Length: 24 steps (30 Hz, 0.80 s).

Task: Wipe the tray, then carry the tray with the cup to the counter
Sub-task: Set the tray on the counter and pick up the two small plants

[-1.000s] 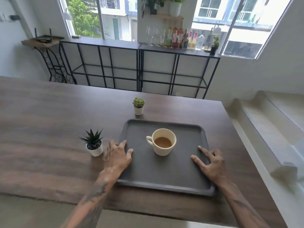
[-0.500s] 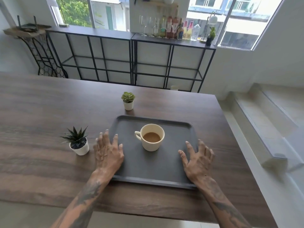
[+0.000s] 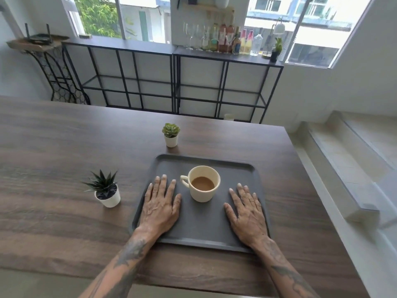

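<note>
While the tray (image 3: 206, 227) lies near the table's (image 3: 53, 158) right end, the cup (image 3: 203, 183) of coffee stands mid-tray; left hand (image 3: 160, 206) and right hand (image 3: 247, 214) rest flat, fingers spread, holding nothing, probably steadying it.

Dark grey square tray (image 3: 206, 224), raised rim, flat on the wooden table. Cream cup (image 3: 203, 183) upright on it, brown coffee inside, handle toward left hand (image 3: 160, 206); cup sits between left hand and right hand (image 3: 247, 214).
</note>
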Each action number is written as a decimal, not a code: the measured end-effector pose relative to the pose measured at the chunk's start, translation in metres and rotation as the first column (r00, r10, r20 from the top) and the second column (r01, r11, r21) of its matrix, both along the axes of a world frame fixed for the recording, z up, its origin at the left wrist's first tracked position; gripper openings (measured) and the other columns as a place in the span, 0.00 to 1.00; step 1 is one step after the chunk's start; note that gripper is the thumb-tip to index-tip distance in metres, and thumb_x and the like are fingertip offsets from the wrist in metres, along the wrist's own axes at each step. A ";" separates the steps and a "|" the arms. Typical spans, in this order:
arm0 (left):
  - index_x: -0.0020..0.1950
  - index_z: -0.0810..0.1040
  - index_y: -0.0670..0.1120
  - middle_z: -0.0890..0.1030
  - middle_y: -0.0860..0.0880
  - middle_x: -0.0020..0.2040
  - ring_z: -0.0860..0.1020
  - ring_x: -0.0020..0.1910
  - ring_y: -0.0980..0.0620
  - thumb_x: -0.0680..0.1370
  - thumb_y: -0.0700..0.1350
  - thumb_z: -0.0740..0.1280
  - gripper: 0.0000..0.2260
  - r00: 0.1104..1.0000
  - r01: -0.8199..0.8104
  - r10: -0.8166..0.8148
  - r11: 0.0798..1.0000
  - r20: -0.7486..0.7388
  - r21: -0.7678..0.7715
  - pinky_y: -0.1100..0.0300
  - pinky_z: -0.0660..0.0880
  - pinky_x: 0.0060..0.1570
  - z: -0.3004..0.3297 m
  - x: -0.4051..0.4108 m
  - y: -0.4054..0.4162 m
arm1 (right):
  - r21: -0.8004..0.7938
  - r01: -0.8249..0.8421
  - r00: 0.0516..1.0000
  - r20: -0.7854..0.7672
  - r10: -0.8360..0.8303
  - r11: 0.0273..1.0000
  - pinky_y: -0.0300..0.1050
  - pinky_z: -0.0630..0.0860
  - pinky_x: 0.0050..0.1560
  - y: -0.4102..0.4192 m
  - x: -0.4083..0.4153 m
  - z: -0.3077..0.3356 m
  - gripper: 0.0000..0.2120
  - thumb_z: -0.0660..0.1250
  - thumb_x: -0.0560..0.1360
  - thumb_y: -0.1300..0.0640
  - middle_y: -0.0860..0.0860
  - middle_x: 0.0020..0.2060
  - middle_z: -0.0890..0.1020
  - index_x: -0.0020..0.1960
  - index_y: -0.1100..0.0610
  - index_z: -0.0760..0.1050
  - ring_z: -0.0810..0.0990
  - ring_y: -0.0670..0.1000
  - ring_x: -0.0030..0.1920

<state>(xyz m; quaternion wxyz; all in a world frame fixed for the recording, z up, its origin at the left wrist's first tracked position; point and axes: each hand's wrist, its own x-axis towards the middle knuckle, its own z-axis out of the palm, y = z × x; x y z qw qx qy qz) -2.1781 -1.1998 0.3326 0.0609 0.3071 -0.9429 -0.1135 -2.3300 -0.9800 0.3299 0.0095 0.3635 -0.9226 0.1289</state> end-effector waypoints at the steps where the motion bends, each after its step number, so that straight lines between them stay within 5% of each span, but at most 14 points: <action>1: 0.82 0.52 0.51 0.47 0.45 0.83 0.43 0.82 0.47 0.79 0.61 0.41 0.32 1.000 -0.003 0.003 1.000 0.012 0.000 0.50 0.38 0.79 0.001 0.000 0.002 | -0.004 0.003 1.000 -0.001 -0.003 1.000 0.46 0.39 0.79 0.001 0.000 0.000 0.29 0.52 0.81 0.40 0.49 0.80 0.51 0.79 0.48 0.55 0.45 0.48 0.80; 4: 0.81 0.55 0.50 0.48 0.44 0.83 0.44 0.82 0.47 0.83 0.57 0.49 0.27 1.000 0.005 -0.006 0.998 0.001 0.063 0.51 0.39 0.79 0.016 0.000 0.006 | -0.040 -0.002 0.999 0.034 0.004 0.999 0.49 0.44 0.79 0.003 0.001 0.004 0.29 0.55 0.80 0.41 0.50 0.80 0.55 0.78 0.49 0.58 0.49 0.49 0.80; 7: 0.69 0.77 0.47 0.74 0.44 0.72 0.71 0.73 0.45 0.81 0.48 0.62 0.18 0.946 0.071 -0.024 0.988 -0.322 0.136 0.52 0.66 0.73 0.035 0.028 0.012 | -0.279 0.053 0.997 0.061 -0.037 0.959 0.60 0.58 0.76 -0.003 0.009 0.022 0.24 0.63 0.79 0.48 0.59 0.72 0.71 0.73 0.56 0.69 0.65 0.58 0.74; 8: 0.61 0.81 0.48 0.80 0.48 0.61 0.80 0.61 0.49 0.79 0.45 0.65 0.12 0.870 0.090 -0.021 0.989 -0.492 0.116 0.54 0.76 0.62 0.039 0.044 0.016 | -0.378 0.069 0.998 0.025 -0.064 0.923 0.60 0.63 0.72 -0.006 0.011 0.032 0.21 0.64 0.79 0.50 0.59 0.67 0.76 0.69 0.58 0.73 0.71 0.59 0.69; 10: 0.53 0.82 0.53 0.79 0.56 0.47 0.80 0.42 0.57 0.78 0.45 0.67 0.07 0.644 -0.006 0.067 0.997 -0.762 0.083 0.65 0.77 0.45 0.042 0.085 0.022 | -0.522 0.037 0.994 -0.066 -0.083 0.852 0.52 0.67 0.62 -0.019 0.012 0.063 0.17 0.63 0.77 0.50 0.54 0.55 0.80 0.63 0.56 0.75 0.76 0.55 0.58; 14: 0.55 0.75 0.61 0.74 0.56 0.45 0.75 0.40 0.53 0.70 0.56 0.71 0.15 0.369 -0.311 0.479 0.871 -0.797 0.380 0.65 0.72 0.43 0.035 0.140 -0.004 | -0.666 -0.114 0.992 -0.114 0.050 0.737 0.52 0.77 0.49 -0.080 -0.002 0.133 0.11 0.69 0.76 0.58 0.50 0.45 0.79 0.57 0.56 0.76 0.77 0.49 0.45; 17: 0.70 0.67 0.56 0.71 0.53 0.57 0.74 0.54 0.51 0.62 0.55 0.80 0.39 0.503 -0.358 0.598 0.802 -0.625 0.479 0.63 0.72 0.51 0.027 0.141 -0.041 | -0.503 -0.102 0.977 0.113 0.182 0.858 0.46 0.79 0.50 -0.156 -0.027 0.169 0.21 0.72 0.73 0.54 0.53 0.51 0.80 0.64 0.56 0.74 0.79 0.50 0.47; 19: 0.77 0.59 0.52 0.69 0.49 0.63 0.71 0.60 0.52 0.59 0.51 0.84 0.52 0.613 -0.342 0.581 0.806 -0.535 0.483 0.56 0.73 0.57 0.023 0.135 -0.060 | -0.262 -0.113 0.933 0.305 0.193 0.959 0.52 0.76 0.60 -0.209 -0.043 0.175 0.34 0.75 0.70 0.50 0.56 0.61 0.76 0.72 0.56 0.67 0.77 0.55 0.58; 21: 0.77 0.58 0.53 0.70 0.48 0.64 0.72 0.61 0.51 0.57 0.54 0.84 0.55 0.656 -0.344 0.576 0.803 -0.488 0.486 0.51 0.75 0.59 0.020 0.126 -0.071 | -0.100 -0.149 0.921 0.349 0.175 0.984 0.52 0.67 0.70 -0.252 -0.053 0.168 0.44 0.77 0.67 0.49 0.59 0.70 0.69 0.77 0.56 0.58 0.69 0.59 0.68; 24: 0.71 0.64 0.58 0.72 0.53 0.58 0.78 0.55 0.49 0.56 0.63 0.80 0.48 0.661 -0.346 0.581 0.798 -0.475 0.494 0.47 0.79 0.57 0.013 0.118 -0.079 | -0.057 -0.150 0.901 0.404 0.160 0.987 0.49 0.62 0.72 -0.294 -0.062 0.144 0.51 0.78 0.65 0.49 0.59 0.74 0.63 0.79 0.54 0.52 0.63 0.59 0.73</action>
